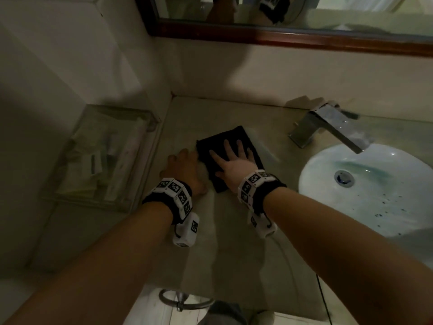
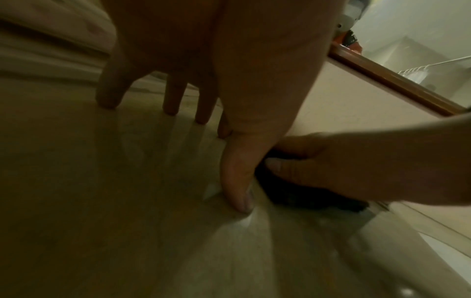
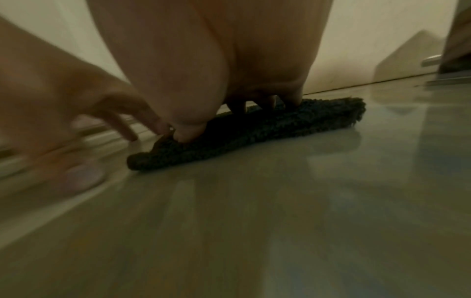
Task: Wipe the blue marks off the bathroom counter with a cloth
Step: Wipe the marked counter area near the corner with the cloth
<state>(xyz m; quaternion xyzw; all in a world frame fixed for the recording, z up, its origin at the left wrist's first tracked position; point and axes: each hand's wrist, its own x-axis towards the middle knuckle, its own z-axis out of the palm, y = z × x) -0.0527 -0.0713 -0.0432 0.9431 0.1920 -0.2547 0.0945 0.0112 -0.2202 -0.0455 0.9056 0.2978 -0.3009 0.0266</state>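
Cloth: the dark folded cloth (image 1: 228,158) lies flat on the counter (image 1: 234,254), between the wall corner and the sink. It looks soft, nubby and light — likely to bunch or slide unless pressed from above, palm on its middle.
Right hand: the right hand (image 1: 235,164) lies on the cloth, fingers straight and spread, pressing down.
Left hand: the left hand (image 1: 185,170) rests on the counter just beside the cloth's left edge, fingers relaxed, holding nothing.
Blue marks: none visible on the bare counter; under the cloth, I cannot tell.
Sink: the white sink (image 1: 375,207) holds a bluish smear and dark specks.
Glass tray: the clear tray (image 1: 140,184) on the left holds pale packets — too dim to identify.
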